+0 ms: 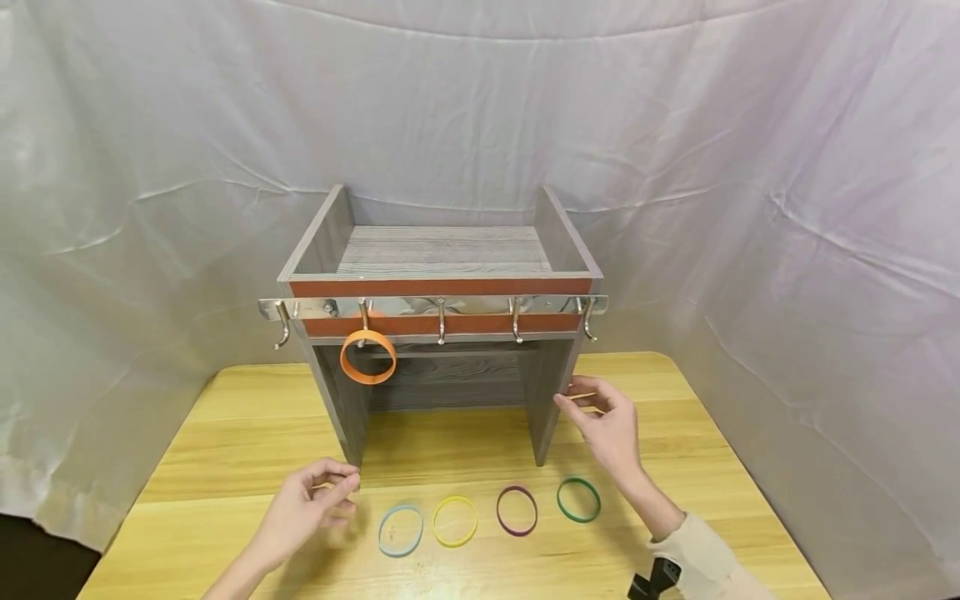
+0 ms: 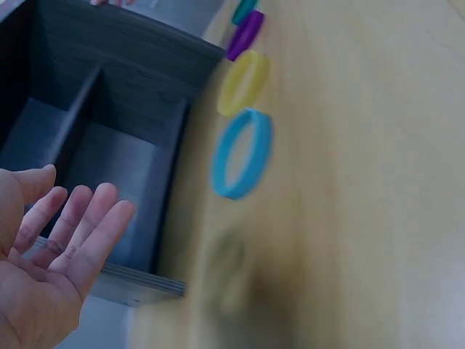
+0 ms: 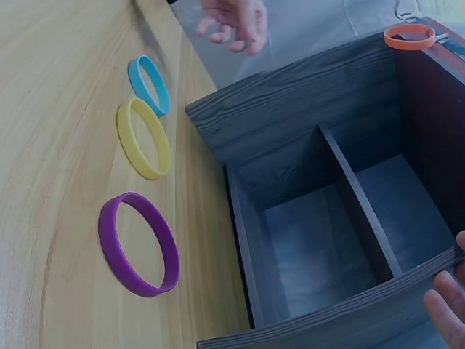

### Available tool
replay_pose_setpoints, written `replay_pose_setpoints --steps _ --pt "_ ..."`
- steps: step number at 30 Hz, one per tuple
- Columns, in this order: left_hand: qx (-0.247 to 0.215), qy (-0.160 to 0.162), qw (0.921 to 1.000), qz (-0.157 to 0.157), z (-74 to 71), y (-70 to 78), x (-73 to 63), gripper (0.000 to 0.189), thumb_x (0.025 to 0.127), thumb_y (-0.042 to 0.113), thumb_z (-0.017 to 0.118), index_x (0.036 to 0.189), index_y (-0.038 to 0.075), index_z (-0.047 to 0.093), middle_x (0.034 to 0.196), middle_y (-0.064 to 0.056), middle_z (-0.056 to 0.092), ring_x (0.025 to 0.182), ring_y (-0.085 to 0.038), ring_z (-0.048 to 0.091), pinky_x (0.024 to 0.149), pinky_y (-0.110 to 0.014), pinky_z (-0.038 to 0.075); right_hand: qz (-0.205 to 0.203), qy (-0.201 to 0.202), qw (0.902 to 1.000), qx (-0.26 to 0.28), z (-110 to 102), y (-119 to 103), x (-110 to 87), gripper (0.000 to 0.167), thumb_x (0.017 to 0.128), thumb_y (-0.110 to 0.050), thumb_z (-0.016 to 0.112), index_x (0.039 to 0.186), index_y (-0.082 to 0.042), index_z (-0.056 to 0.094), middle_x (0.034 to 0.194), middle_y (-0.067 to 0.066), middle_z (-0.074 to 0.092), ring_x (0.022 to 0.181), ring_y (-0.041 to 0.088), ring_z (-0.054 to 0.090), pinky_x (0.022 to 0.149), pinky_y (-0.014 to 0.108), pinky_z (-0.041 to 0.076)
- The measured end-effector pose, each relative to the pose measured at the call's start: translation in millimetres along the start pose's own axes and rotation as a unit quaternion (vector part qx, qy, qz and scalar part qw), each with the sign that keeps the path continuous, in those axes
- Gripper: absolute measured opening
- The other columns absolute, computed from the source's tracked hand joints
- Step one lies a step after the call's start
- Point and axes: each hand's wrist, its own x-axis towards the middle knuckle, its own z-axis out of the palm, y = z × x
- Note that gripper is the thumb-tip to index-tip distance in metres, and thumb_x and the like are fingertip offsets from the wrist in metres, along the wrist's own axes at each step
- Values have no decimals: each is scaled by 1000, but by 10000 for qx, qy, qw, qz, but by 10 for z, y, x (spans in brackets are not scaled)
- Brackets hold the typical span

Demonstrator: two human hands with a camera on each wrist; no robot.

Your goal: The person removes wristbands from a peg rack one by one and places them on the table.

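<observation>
An orange wristband (image 1: 368, 357) hangs from the second hook from the left on a metal hook rail (image 1: 405, 307) fixed across the front of a grey wooden shelf (image 1: 566, 229). My left hand (image 1: 309, 502) hovers by the foot of the left side panel, fingers loosely bent, palm bare in the left wrist view. At the right side panel (image 1: 551, 400), my right hand (image 1: 609, 421) has its fingertips at the front edge, fingers relaxed; contact is hard to judge. Between the hands lie a light blue wristband (image 1: 401, 553), a yellow wristband (image 1: 455, 544), a purple wristband (image 1: 517, 532) and a green wristband (image 1: 578, 518).
The shelf stands on a light wooden table (image 1: 225, 433). Grey cloth (image 1: 450, 108) hangs behind and at both sides. The other metal hooks (image 1: 441, 321) jut forward from the rail, whose ends reach past the side panels.
</observation>
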Motion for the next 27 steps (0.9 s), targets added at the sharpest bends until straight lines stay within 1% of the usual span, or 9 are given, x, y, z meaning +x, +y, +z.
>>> replay_pose_setpoints --steps 2,6,8,11,14,16,21,24,27 --pt "-64 -32 10000 65 -10 92 -8 43 105 23 67 131 -10 59 106 -6 69 86 -20 77 79 -42 69 12 10 10000 8 0 4 -2 24 86 -1 85 109 0 76 93 -17 74 79 2 72 65 16 62" --pt "-56 24 9996 261 -28 258 -18 39 106 23 67 130 -7 61 102 1 70 87 -19 78 79 -40 70 29 6 10000 7 3 -5 -7 24 87 -2 85 110 0 76 93 -19 74 79 0 72 66 16 62" --pt "-11 90 9990 436 -39 328 -17 37 106 21 67 129 -7 62 101 3 71 86 -17 78 78 -40 70 37 2 10000 -2 4 -9 -9 24 88 -3 84 110 0 76 93 -19 74 80 0 72 66 16 62" --pt "78 204 9964 816 -64 417 -4 32 106 17 65 127 -8 63 100 7 74 85 -14 79 76 -39 70 40 18 10000 -35 4 -9 -7 24 87 -3 85 110 -1 77 93 -17 74 80 0 72 66 16 62" --pt "83 327 9923 1192 -102 502 21 28 106 12 64 124 -10 63 100 11 76 82 -12 79 73 -37 70 40 31 10000 -59 2 -10 -4 24 86 -2 86 109 -1 77 93 -15 74 79 0 72 65 16 62" --pt "62 429 9887 1437 -133 559 41 28 106 9 63 123 -13 62 100 12 77 80 -13 79 72 -36 69 30 34 10000 -64 1 -14 -4 24 86 -2 86 109 -1 77 93 -15 74 79 0 72 64 16 62" --pt "-43 710 9777 1974 -211 708 82 27 106 4 61 122 -18 60 99 8 80 79 -15 80 73 -34 69 27 42 10000 -41 -1 -11 -3 25 85 -1 86 108 -1 77 92 -16 74 79 0 72 63 16 61" --pt "-217 830 9723 2174 -242 789 99 27 106 2 61 122 -19 60 100 7 81 80 -14 81 74 -35 69 30 53 10000 -66 -2 -1 -1 25 85 -1 86 108 -1 77 92 -16 73 79 0 72 63 16 61" --pt "-421 892 9681 2304 -256 851 116 28 106 1 60 123 -21 59 100 7 82 82 -13 81 75 -35 68 9 58 9999 -100 -3 6 1 24 85 -1 86 108 -1 77 92 -16 73 79 0 72 63 16 61"
